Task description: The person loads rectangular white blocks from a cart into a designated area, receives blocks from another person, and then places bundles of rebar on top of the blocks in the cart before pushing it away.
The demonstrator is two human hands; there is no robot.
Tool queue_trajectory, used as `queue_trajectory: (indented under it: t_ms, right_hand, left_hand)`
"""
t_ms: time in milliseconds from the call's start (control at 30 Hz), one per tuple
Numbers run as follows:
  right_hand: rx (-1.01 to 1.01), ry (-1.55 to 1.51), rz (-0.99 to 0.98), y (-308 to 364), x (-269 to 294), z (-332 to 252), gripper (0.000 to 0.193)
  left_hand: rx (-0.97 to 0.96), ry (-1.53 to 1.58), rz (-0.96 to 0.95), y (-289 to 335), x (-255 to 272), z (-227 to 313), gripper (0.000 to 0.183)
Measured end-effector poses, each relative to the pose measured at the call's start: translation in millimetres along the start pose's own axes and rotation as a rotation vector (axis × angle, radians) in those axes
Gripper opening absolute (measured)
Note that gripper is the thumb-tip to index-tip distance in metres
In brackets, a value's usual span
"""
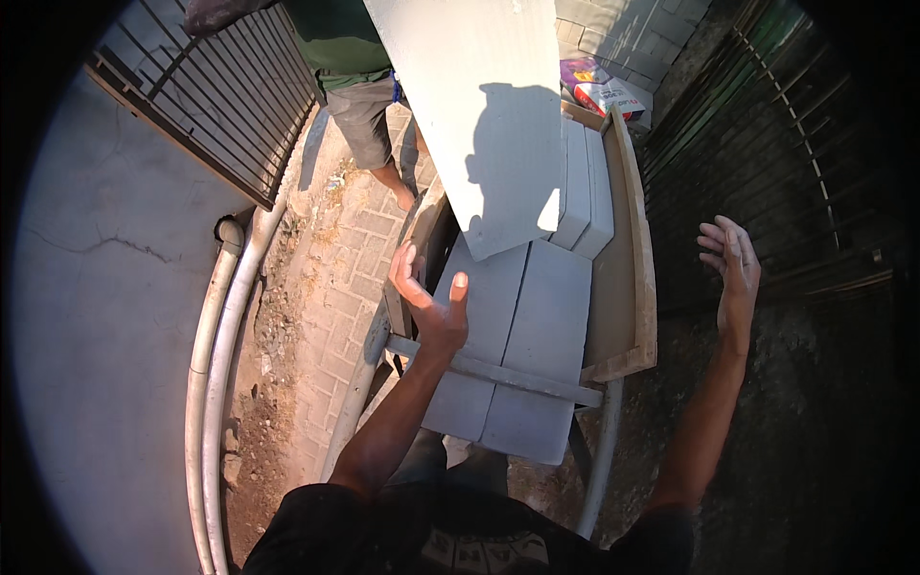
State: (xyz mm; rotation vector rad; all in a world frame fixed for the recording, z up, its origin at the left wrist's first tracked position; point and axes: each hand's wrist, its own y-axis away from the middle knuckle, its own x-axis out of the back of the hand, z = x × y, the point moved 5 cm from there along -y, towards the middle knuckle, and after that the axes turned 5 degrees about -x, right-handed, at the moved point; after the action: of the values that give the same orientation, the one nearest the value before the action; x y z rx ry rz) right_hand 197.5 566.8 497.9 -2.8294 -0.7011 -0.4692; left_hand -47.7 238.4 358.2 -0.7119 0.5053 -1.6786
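Note:
My left hand is raised over the left side of a wooden-sided cart, its fingers apart and nothing in them. Out to the right, beyond the cart's side, my right hand is held up, also open and empty. Between and ahead of them a large pale block looms tilted, with a dark shadow across its face; what supports it cannot be seen. Below it, two long light-grey blocks lie side by side in the cart. More blocks are stacked behind, along the right side.
A person in a green top stands barefoot at the far left of the cart. A barred gate and pale pipes run along the left wall. A metal crossbar spans the cart's near end. A colourful bag lies behind.

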Motion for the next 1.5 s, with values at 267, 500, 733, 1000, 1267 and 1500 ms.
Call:
queue_trajectory:
  t_ms: [267, 500, 733, 1000, 1267, 1500]
  right_hand:
    - [0.233, -0.02, -0.082, -32.8, -154.5, -97.8, 0.073]
    - [0.22, -0.167, -0.072, -41.0, -163.5, -121.1, 0.062]
    - [0.166, -0.102, 0.02, -18.5, -153.0, -133.3, 0.114]
    - [-0.095, -0.386, 0.277, 37.6, -97.8, -96.0, 0.094]
    - [-0.215, -0.635, 0.394, 220.9, -45.2, -46.2, 0.09]
    - [-0.563, -0.982, 0.36, 383.3, -74.2, -28.8, 0.073]
  left_hand:
    - [0.106, 0.562, 0.26, -257.0, 44.9, 42.6, 0.121]
    - [0.371, 0.456, 0.084, -299.1, -10.4, -16.1, 0.126]
    - [0.044, 0.453, -0.299, -224.5, -53.1, 31.6, 0.148]
    - [0.016, 0.645, -0.238, -155.5, -38.0, 110.2, 0.158]
    - [-0.276, 0.603, -0.544, -45.7, 3.7, 160.2, 0.12]
    - [-0.676, 0.491, -0.806, 59.1, 96.2, 169.6, 0.086]
